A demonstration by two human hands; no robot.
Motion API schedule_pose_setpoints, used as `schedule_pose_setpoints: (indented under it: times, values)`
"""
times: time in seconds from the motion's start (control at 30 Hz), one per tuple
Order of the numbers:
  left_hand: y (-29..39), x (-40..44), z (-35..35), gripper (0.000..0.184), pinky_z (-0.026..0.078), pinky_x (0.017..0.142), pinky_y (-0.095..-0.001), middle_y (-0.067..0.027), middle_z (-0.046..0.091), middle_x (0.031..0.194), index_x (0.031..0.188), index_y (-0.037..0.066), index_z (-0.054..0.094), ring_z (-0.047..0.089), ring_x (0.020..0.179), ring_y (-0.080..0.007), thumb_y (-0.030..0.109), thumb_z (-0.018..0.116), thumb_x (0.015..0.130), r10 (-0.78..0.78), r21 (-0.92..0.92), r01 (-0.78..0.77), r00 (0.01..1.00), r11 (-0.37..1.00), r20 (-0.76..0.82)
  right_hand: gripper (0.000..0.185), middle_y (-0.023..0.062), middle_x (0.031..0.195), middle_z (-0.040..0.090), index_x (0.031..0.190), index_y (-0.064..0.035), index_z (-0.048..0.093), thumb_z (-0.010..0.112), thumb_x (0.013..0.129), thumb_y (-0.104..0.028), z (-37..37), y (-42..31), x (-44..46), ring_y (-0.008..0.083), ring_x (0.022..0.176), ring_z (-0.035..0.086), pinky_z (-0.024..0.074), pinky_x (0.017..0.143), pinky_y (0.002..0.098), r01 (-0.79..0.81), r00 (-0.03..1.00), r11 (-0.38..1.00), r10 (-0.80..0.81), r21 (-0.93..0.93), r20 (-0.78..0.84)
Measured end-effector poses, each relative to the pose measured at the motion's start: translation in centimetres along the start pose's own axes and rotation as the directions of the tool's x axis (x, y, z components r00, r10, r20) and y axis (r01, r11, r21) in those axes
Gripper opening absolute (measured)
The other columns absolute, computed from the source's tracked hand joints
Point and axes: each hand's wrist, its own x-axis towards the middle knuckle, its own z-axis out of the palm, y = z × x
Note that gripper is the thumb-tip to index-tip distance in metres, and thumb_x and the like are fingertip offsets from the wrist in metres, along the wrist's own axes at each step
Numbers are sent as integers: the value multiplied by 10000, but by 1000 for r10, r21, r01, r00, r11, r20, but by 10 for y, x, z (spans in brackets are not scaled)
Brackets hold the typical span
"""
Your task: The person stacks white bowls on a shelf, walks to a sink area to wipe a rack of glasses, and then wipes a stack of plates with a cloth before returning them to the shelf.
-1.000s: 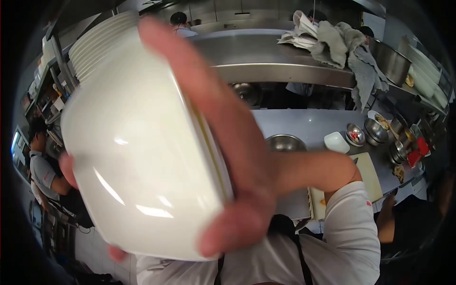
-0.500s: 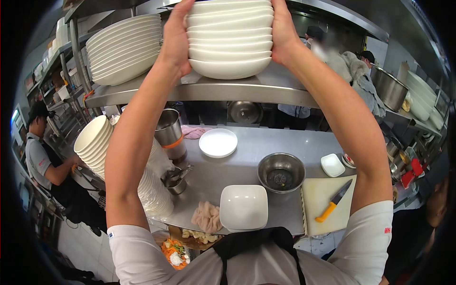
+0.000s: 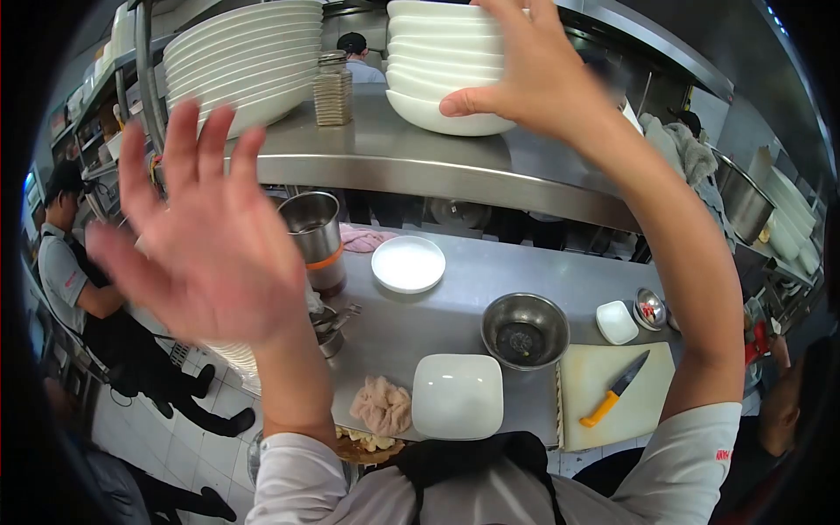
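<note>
My left hand (image 3: 206,236) is raised in front of the shelf with its fingers spread and holds nothing; it is blurred. My right hand (image 3: 547,83) covers the right side of a stack of white bowls (image 3: 442,79) standing on the steel shelf. Its thumb is stretched apart in front of the lower bowls, and the fingertips are cut off at the top edge. I cannot tell whether it touches the bowls. Left of them on the shelf stand a ribbed glass jar (image 3: 332,92) and a tilted stack of white plates (image 3: 245,66).
On the counter below the shelf (image 3: 420,171) are a white plate (image 3: 408,264), a steel bowl (image 3: 525,332), a square white bowl (image 3: 458,396), a crumpled cloth (image 3: 381,405) and a steel canister (image 3: 312,227). A knife (image 3: 615,389) lies on a cutting board (image 3: 577,359). A co-worker (image 3: 74,254) stands at left.
My left hand has let go of the bowl stack and come down and left, opening. My right hand has shifted from the stack's side to in front of it. The jar has come into sight.
</note>
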Motion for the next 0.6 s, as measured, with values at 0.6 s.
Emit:
schedule_pose_setpoints:
  times: [0.6]
  values:
    - [10,-136,-3,815,436,940,-451,-190,511,1227,1448,56,242,535,1065,-312,623,511,929,14,504,157,948,849,-318,1132,431,1337,373,1433,-7,302,889,601,-503,135,42,116,554,1289,374,383,1060,569,-56,997,998,57,-27,57]
